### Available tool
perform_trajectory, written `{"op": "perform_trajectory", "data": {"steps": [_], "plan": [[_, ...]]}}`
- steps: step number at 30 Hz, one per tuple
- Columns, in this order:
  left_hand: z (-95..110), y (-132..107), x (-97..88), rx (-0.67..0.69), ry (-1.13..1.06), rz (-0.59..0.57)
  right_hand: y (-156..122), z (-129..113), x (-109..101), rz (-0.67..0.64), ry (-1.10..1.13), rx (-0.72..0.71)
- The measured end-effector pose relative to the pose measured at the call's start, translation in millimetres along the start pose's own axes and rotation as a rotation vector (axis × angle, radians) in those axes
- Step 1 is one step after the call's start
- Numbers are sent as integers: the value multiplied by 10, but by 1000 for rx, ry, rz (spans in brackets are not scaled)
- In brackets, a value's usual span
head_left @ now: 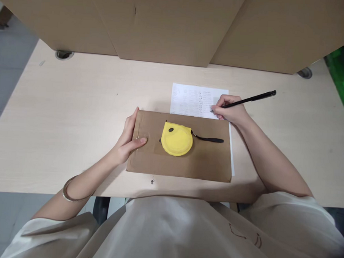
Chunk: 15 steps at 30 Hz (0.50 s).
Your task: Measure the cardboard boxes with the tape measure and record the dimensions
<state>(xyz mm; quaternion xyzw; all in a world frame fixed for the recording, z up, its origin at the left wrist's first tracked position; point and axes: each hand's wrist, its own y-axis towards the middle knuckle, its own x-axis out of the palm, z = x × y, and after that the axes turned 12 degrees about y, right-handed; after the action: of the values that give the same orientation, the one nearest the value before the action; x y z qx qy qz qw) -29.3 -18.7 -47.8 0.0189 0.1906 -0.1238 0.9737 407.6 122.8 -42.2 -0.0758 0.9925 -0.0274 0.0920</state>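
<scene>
My left hand (131,136) grips the left edge of a flat brown cardboard box (207,161), its thumb on top and the fingers at the far side. On the box lies a yellow bird-shaped pouch (177,140) with a black wrist strap (210,139) stretching to the right. A white printed sheet (187,99) lies on the table, partly covered by the box. Between its fingertips my right hand (230,108) pinches a black pen (251,98), the tip at the right part of the sheet, beside a column of small dark marks.
The pale wooden table (61,120) reaches from side to side. Tall cardboard panels (165,30) stand along its back edge. Two cable holes, left (64,55) and right (305,72), sit at the back. A small dark mark (152,181) shows near the front edge.
</scene>
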Motion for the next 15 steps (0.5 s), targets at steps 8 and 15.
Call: {"op": "perform_trajectory", "data": {"steps": [8, 15], "plan": [[29, 50, 20, -36, -13, 13, 37, -64, 34, 24, -41, 2], [14, 34, 9, -18, -27, 22, -6, -58, 13, 14, -5, -24]]}}
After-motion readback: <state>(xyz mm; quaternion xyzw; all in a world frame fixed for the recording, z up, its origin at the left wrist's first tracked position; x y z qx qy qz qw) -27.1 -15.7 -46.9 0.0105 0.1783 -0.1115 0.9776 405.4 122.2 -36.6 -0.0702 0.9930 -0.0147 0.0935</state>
